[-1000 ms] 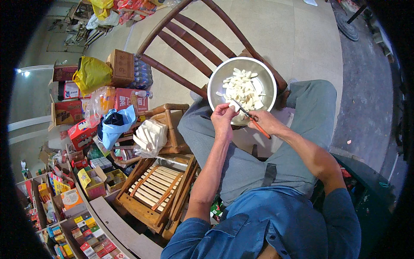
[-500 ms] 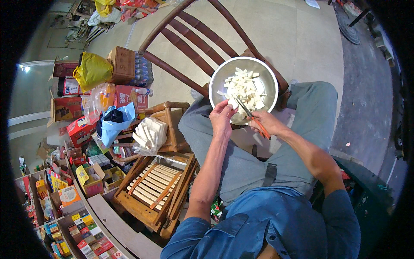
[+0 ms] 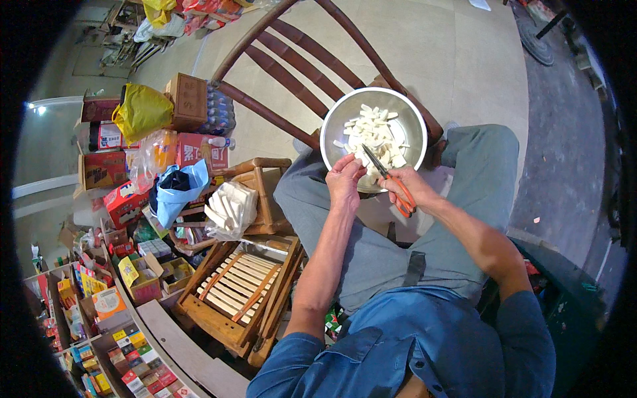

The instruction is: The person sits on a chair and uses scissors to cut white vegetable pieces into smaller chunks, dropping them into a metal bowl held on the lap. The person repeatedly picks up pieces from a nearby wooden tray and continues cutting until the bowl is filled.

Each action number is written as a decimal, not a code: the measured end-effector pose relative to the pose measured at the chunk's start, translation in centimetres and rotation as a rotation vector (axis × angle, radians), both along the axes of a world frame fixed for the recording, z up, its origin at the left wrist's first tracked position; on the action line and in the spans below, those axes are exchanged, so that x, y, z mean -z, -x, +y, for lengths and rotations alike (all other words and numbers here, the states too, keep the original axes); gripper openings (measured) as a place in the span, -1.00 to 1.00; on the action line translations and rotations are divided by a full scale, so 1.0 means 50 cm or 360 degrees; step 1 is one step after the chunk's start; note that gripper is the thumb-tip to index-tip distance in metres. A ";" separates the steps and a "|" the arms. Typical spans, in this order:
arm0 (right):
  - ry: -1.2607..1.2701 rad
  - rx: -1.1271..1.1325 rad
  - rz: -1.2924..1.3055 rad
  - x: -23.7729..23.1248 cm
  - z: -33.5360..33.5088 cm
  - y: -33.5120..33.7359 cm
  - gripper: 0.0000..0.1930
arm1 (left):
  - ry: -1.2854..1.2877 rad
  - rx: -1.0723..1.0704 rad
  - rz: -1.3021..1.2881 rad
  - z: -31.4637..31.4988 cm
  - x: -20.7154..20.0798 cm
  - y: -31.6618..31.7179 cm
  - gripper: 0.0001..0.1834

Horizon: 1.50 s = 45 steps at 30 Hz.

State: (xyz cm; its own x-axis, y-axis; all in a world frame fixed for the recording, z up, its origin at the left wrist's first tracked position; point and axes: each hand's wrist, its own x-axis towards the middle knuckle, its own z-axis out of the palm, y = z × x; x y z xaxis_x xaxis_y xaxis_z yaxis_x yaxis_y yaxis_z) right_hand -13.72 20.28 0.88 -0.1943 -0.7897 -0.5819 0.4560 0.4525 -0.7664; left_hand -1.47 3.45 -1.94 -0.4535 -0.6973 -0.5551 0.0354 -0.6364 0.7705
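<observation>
A steel bowl [image 3: 416,119] holds many small white cut pieces [image 3: 373,126]. Over its near rim, my left hand [image 3: 345,179] has thumb and fingertips pinched together; whatever they hold, if anything, is hidden. My right hand [image 3: 406,184] grips scissors [image 3: 402,203] with orange-red handles. Their dark blades point up and left over the pieces, close to my left fingertips, and look nearly closed. To my left, a clear plastic bag [image 3: 230,207] holds long white strips.
The bowl stands by a brown wooden chair [image 3: 302,53] in front of my knees. At left are a folded wooden stool [image 3: 239,285], a blue bag [image 3: 179,189], cartons [image 3: 186,96] and a case of small boxes [image 3: 142,358]. Tiled floor [image 3: 458,73] extends beyond the chair.
The white piece between my left fingertips no longer shows. My right hand has shifted slightly, and the scissor blades now reach farther up and left over the bowl.
</observation>
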 end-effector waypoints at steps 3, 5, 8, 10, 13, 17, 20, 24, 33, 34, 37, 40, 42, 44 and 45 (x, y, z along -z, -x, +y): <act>0.0137 0.0010 0.0161 0.048 0.000 -0.008 -0.75 | 0.0063 -0.0007 -0.0011 0.003 -0.001 0.003 -0.70; 0.0245 -0.0120 0.0538 0.060 -0.003 -0.012 -0.75 | 0.0148 0.0012 -0.0038 0.002 0.000 0.000 -0.70; 0.0311 -0.0137 0.0865 0.106 -0.007 -0.018 -0.72 | 0.0348 0.0158 -0.0147 0.009 0.003 0.012 -0.71; 0.0177 -0.0100 0.0505 0.083 -0.009 -0.018 -0.73 | 0.0340 0.0119 -0.0177 0.007 0.001 0.007 -0.72; 0.0027 -0.0115 0.0177 0.024 -0.006 -0.006 -0.74 | 0.0286 0.0086 -0.0197 -0.002 0.000 0.001 -0.73; -0.0043 -0.0079 0.0039 -0.006 -0.005 0.005 -0.74 | 0.0173 0.0051 -0.0134 -0.005 0.005 0.003 -0.75; 0.0038 0.0025 0.0035 0.052 0.000 -0.011 -0.74 | 0.0185 0.0035 -0.0118 -0.006 0.011 0.003 -0.75; 0.0319 -0.0203 0.0729 0.111 -0.002 -0.021 -0.76 | 0.0221 0.0026 -0.0076 -0.003 0.022 0.005 -0.75; 0.0189 -0.0167 0.0636 0.064 -0.014 -0.014 -0.73 | 0.0313 0.0019 -0.0097 0.011 0.027 0.007 -0.78; 0.0208 -0.0128 0.0574 0.059 -0.013 -0.015 -0.73 | 0.0326 0.0015 -0.0106 0.011 0.030 0.007 -0.78; 0.0144 -0.0150 0.0611 0.023 -0.014 -0.002 -0.72 | 0.0346 0.0009 -0.0167 0.007 0.037 0.007 -0.78; 0.0052 -0.0162 0.0488 0.004 -0.014 0.008 -0.71 | 0.0379 -0.0006 -0.0236 -0.001 0.034 0.018 -0.80; 0.0012 -0.0121 0.0443 -0.005 -0.016 0.010 -0.71 | 0.0509 -0.0015 -0.0343 -0.015 0.040 0.023 -0.78; -0.0021 -0.0056 0.0522 -0.015 -0.022 0.011 -0.71 | 0.0739 -0.0013 -0.0516 -0.040 0.057 0.024 -0.71; 0.0011 0.0039 0.0562 -0.001 -0.018 0.015 -0.73 | 0.1059 0.0066 -0.0600 -0.044 0.057 0.033 -0.68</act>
State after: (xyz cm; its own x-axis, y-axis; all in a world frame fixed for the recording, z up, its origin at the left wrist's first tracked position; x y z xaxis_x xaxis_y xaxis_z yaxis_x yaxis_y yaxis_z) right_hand -14.45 19.39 0.91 -0.4014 -0.7860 -0.4703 0.1731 0.4391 -0.8816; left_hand -3.12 1.24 -4.81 -0.3497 -0.9253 -0.1467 -0.3198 -0.0293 0.9470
